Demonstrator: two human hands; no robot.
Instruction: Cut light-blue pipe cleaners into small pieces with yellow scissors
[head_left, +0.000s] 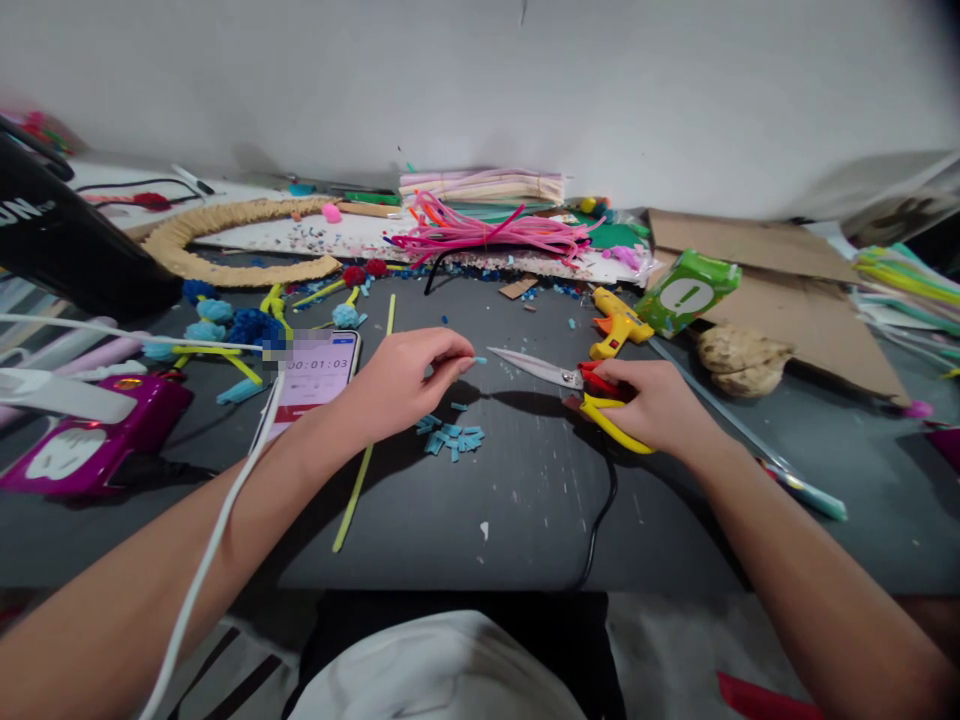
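My left hand [409, 385] pinches a small light-blue strip [480, 360] between thumb and fingertips. In my right hand [652, 405] are scissors [536, 367] with red and yellow handles. Their blades look closed, and the tip points left, just short of the blue strip. Below my left hand lies a small pile of cut light-blue pieces [454, 438] on the grey table [510, 540]. A yellow-green pipe cleaner [352, 500] runs under my left wrist.
Left are a phone [319, 375] showing a timer, a purple power socket [97, 435] and a white cable [217, 540]. A yellow glue gun [619, 322], green packet [690, 290] and cardboard [817, 330] lie right. Behind are pink pipe cleaners [495, 235] and a tan ring [180, 235].
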